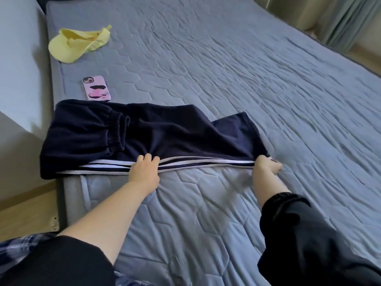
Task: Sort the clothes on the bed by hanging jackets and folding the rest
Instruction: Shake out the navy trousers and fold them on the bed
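Observation:
Dark navy track pants (144, 133) with white side stripes lie folded across the near left part of the bed (247, 69), the elastic waistband turned up on the left. My left hand (144, 170) grips the striped near edge around its middle, fingers curled over the fabric. My right hand (267, 165) pinches the right end of the same striped edge, near the leg hem.
A pink phone (96, 88) lies just beyond the pants. A yellow visor cap (76, 45) sits near the bed's far left corner. A white wall runs along the left, wooden floor below it. Curtains (346, 21) hang at the far right.

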The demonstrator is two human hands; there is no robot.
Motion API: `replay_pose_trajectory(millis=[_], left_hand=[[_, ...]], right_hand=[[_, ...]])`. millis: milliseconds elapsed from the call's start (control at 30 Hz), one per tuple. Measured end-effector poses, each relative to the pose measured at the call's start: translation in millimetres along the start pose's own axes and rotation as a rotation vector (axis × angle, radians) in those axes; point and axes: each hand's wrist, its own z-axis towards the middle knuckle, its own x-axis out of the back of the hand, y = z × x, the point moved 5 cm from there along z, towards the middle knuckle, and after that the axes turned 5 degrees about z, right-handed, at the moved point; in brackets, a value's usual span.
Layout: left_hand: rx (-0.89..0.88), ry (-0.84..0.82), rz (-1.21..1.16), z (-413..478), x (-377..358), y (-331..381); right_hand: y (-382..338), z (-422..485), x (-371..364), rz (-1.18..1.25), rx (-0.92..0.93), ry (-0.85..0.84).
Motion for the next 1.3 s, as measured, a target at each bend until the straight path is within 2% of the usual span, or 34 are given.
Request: replay_pose_trajectory(millis=[167, 233, 367, 467, 533, 567, 667, 700, 800, 933, 1033, 1100, 1167, 1233, 1300], left_hand=[[-0.041, 0.113, 0.2, -0.5, 4.5, -2.3], [-0.087, 0.129, 0.214, -0.5, 3.3, -1.2], [-0.146, 0.073, 0.173, 2.0, -1.6, -2.7], [-0.139, -0.011, 0.105, 6.3, -2.7, 1.9], [-0.146, -0.062, 0.047, 10.7, -0.7, 15.8], [-0.16, -0.09, 0.028, 12.3, 0.2, 25.9], [-0.209, -0.144, 0.047, 15.6, -1.2, 56.9], [-0.206, -0.146, 0.058, 16.4, -2.6, 62.8], [-0.158, -0.109, 0.076, 18.8, -2.6, 67.0], [-0.144, -0.002, 0.071, 22.3, 12.2, 66.1], [-0.155, 0.026, -0.043, 20.5, 17.4, 64.9], [-0.197, -0.051, -0.075, 19.7, 8.5, 60.4], [-0.268, -0.154, -0.075, 19.3, -4.7, 53.9], [-0.321, -0.174, -0.108, 17.2, -11.5, 48.3], [-0.333, -0.16, -0.131, 14.0, -14.7, 44.7]], right_hand=[[2.3, 2.7, 1.0, -0.27, 0.189, -0.095], [-8.5, -0.9, -5.1, -0.399, 0.31, -0.085], [-23.7, 1.6, -14.0, -0.625, 0.378, -0.08], [-30.2, 18.5, -22.2, -0.778, 0.392, -0.179], [-34.6, 30.3, -26.0, -0.751, 0.404, -0.315], [-38.6, 34.2, -23.7, -0.691, 0.43, -0.326], [-43.4, 41.2, -0.9, -0.435, 0.51, -0.178], [-39.1, 43.2, 5.1, -0.428, 0.497, -0.159], [-18.2, 50.5, 10.0, -0.57, 0.327, -0.262], [-31.3, 49.0, 2.1, -0.593, 0.26, -0.392], [-38.3, 48.2, 10.5, -0.535, 0.345, -0.254], [-30.9, 39.9, 14.6, -0.549, 0.346, -0.201], [-19.8, 28.7, 8.9, -0.74, 0.331, -0.16], [-19.7, 3.6, -10.6, -0.985, 0.532, -0.121], [-18.2, -38.3, -44.0, -1.02, 0.899, -0.258]])
